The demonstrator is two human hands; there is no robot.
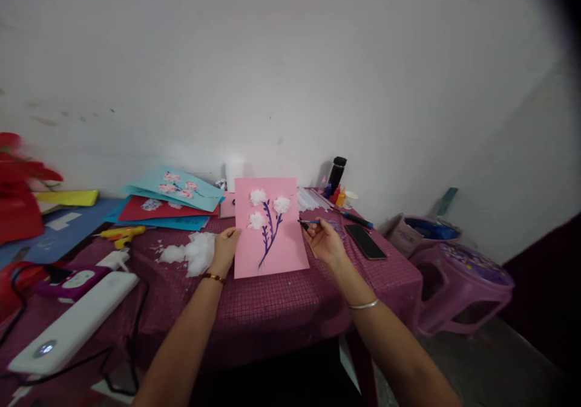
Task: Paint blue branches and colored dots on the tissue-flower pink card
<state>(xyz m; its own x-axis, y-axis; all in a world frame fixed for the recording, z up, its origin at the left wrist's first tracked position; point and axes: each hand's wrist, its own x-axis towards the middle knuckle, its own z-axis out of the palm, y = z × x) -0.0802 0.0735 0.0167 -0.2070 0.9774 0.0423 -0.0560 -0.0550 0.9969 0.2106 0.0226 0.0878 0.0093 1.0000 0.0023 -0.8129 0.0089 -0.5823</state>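
While my left hand (226,247) pinches the pink card (281,244) upright on the table (272,310) and my right hand (324,240) grips a pen (309,222) beside its edge, I judge a loose pinch could topple it.

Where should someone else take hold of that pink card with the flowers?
Pinch its bare top right corner from above. The pink card is held upright, the left hand grips its left edge, and white tufts and painted stem fill the middle.
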